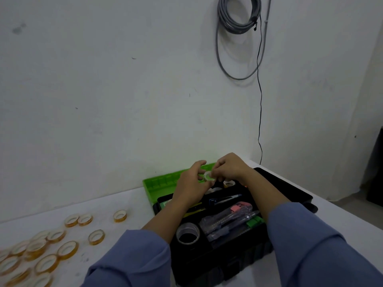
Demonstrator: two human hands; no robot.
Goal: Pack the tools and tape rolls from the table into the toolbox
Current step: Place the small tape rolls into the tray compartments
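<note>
Tape roll: I am pinching it between my left hand and right hand, over the far side of the open toolbox on the bench.

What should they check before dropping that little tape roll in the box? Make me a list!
1. Grip: the left hand and right hand both pinch the small tape roll: ok.
2. The toolbox is open: ok.
3. The roll is over the toolbox, not over the table: ok.
4. Free spot right below the roll: cannot tell, the hands hide it.
5. All tape rolls off the table: not ok, many lie on it at the left.
</note>
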